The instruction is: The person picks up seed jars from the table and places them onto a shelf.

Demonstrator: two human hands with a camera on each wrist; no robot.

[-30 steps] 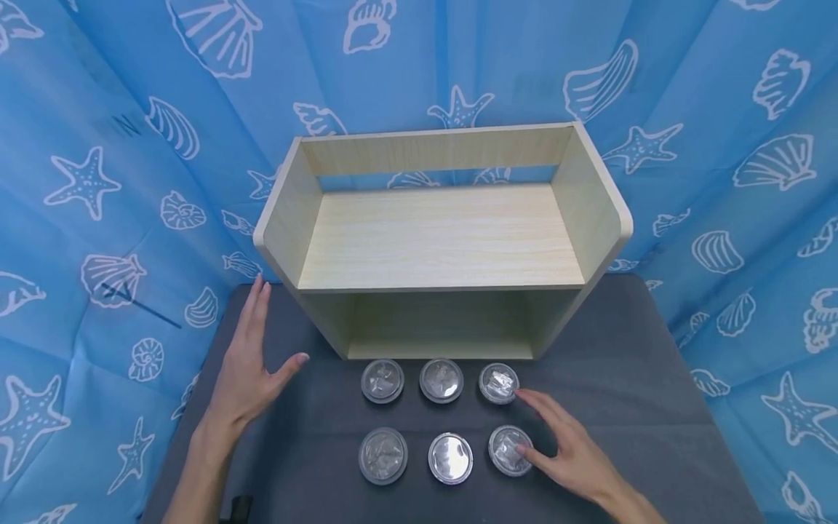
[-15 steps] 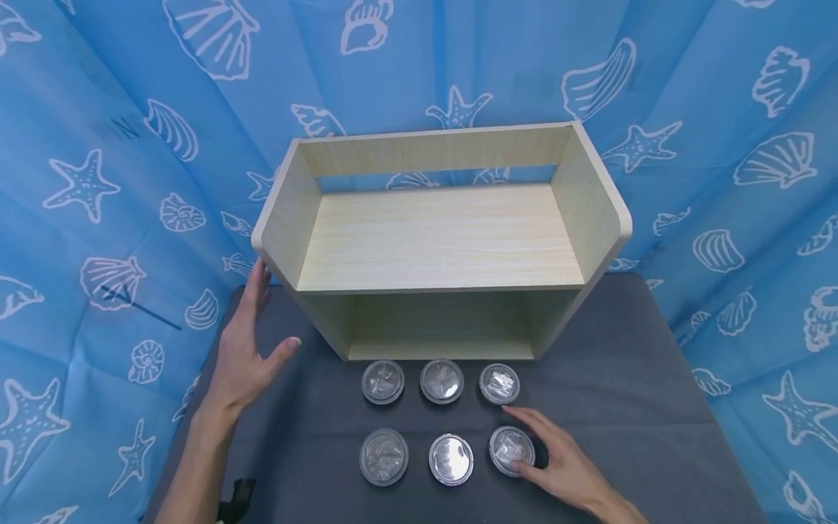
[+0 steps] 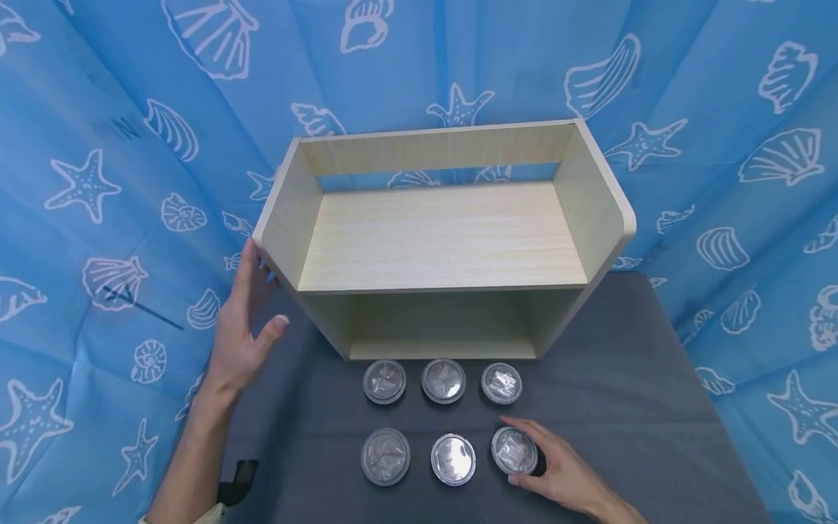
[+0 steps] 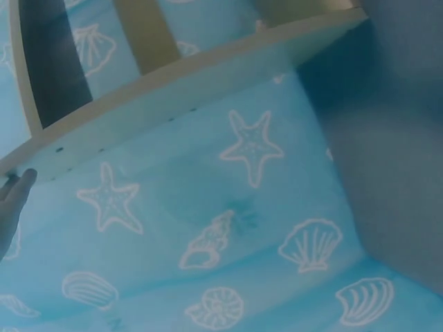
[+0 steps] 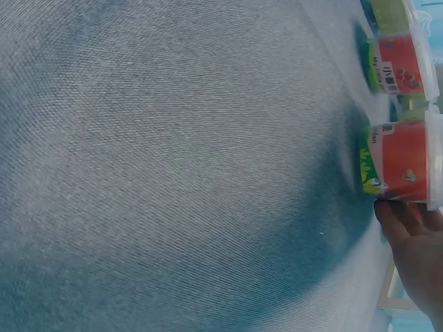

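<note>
In the head view, my right hand grips the front right lidded plastic cup, thumb on its near side and fingers on its far side. The right wrist view shows that cup's red label, with fingertips against its wall. My left hand has its fingers extended along the outside of the pale wooden shelf's left panel, thumb held apart. In the left wrist view, part of the left hand shows at that panel's edge.
Several more clear-lidded cups stand in two rows before the shelf, among them a shiny-topped one at front middle. A dark grey cloth covers the table. Blue shell-patterned curtain hangs behind and at both sides.
My right hand has drawn back from between the two right-hand cups and closed round the front one. My left hand has moved left and up to the shelf's side.
</note>
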